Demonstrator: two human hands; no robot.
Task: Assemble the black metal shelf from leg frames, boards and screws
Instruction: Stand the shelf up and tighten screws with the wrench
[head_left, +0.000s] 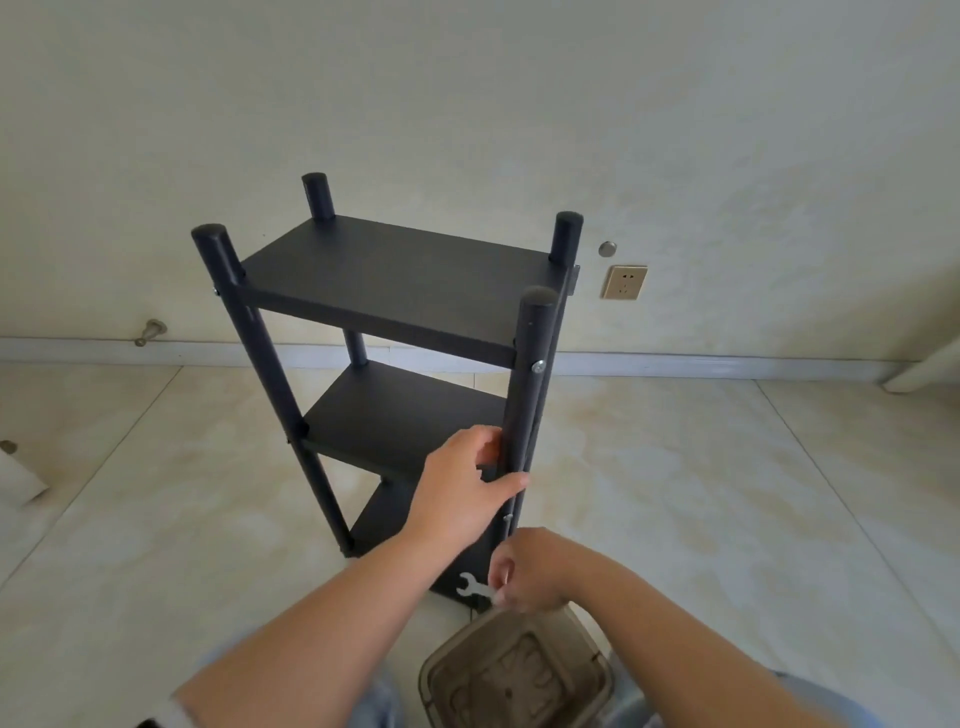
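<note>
The black metal shelf stands upright on the tiled floor, with three boards between four round legs. Silver screw heads show on the near right leg and the near left leg. My left hand grips the near right leg at mid height, thumb across its front. Lower down, my right hand pinches a small silver wrench beside the foot of that same leg. The bottom board is partly hidden behind my arms.
A brown plastic container sits on the floor right under my right hand. The wall behind the shelf carries a socket plate and a round cap. A door stop sticks out at the skirting, left.
</note>
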